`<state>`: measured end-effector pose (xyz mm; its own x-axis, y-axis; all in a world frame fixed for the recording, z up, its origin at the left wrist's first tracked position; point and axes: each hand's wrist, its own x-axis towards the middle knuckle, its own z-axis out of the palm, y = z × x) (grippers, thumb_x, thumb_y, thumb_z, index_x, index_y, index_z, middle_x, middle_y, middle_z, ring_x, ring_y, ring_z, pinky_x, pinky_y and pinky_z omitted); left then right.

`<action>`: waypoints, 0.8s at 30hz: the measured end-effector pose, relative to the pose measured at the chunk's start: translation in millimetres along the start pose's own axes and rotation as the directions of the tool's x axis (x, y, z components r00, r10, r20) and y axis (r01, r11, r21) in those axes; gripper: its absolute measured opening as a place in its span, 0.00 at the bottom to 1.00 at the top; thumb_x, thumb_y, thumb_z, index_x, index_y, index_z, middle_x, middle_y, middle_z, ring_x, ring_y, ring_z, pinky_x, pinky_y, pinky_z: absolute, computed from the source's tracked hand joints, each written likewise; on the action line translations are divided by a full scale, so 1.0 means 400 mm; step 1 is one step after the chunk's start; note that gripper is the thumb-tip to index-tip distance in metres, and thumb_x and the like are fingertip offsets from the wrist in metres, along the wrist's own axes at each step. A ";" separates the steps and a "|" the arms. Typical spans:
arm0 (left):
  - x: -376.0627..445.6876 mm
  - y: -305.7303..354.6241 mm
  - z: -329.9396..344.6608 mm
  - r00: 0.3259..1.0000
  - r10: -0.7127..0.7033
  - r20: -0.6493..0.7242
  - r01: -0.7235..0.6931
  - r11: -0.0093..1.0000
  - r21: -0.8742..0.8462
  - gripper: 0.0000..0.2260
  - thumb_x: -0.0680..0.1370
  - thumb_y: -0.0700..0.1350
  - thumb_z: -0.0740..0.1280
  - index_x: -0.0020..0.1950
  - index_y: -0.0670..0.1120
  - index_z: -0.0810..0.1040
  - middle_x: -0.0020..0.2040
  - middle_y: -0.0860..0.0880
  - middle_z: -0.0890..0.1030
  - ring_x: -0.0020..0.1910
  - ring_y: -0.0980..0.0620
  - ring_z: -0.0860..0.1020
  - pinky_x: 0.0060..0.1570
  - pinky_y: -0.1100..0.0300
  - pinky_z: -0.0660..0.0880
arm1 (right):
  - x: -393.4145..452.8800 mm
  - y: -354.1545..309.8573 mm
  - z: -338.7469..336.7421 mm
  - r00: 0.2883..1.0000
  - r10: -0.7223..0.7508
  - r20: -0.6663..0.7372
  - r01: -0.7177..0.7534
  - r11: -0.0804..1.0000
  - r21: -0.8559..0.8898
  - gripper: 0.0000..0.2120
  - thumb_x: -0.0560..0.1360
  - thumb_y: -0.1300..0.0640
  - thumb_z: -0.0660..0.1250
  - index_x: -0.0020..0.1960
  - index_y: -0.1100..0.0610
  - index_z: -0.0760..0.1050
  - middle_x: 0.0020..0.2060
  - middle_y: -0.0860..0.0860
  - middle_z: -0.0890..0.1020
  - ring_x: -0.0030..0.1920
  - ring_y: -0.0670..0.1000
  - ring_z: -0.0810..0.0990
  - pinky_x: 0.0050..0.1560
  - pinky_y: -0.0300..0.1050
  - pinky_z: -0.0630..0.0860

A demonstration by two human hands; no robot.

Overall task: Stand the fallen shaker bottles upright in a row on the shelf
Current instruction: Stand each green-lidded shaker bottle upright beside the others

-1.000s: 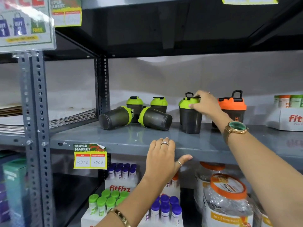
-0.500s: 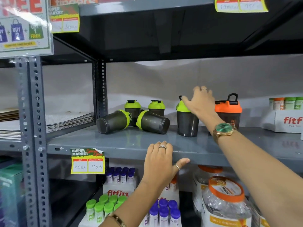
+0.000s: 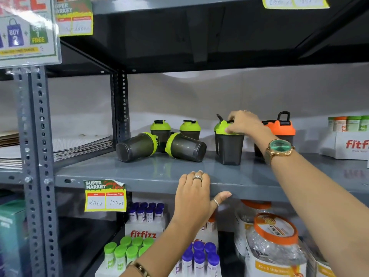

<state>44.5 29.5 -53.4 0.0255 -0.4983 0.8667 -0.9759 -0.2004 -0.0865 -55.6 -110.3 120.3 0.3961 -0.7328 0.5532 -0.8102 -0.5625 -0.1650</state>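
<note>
Head view: right hand (image 3: 246, 123) grips an upright green shaker's (image 3: 229, 148) lid, left hand (image 3: 196, 193) rests open on the shelf (image 3: 139, 172) edge, two fallen shakers (image 3: 137, 146) (image 3: 186, 147) left.

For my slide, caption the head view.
Right hand steadies an upright green-lidded shaker; two shakers lie fallen.

The shaker bottles (image 3: 137, 146) are smoky dark grey with lime-green lids; one bottle (image 3: 279, 128) has an orange lid. The shelf (image 3: 159, 172) is plain grey, its price tag (image 3: 105, 195) yellow.
</note>
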 end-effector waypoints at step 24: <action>-0.001 0.001 0.003 1.000 0.010 -0.027 -0.010 1.000 -0.002 0.36 0.78 0.66 0.43 0.42 0.40 0.80 0.40 0.44 0.82 0.39 0.44 0.81 0.42 0.55 0.76 | -0.026 0.015 0.022 0.999 -0.031 -0.040 0.031 1.000 -0.001 0.31 0.69 0.49 0.73 0.66 0.60 0.67 0.63 0.62 0.73 0.64 0.62 0.72 0.59 0.50 0.71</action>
<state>44.4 28.7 -54.2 0.0103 -0.4775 0.8786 -0.9764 -0.1943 -0.0941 -60.7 -109.7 106.4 0.4037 -0.6993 0.5899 -0.7978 -0.5847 -0.1471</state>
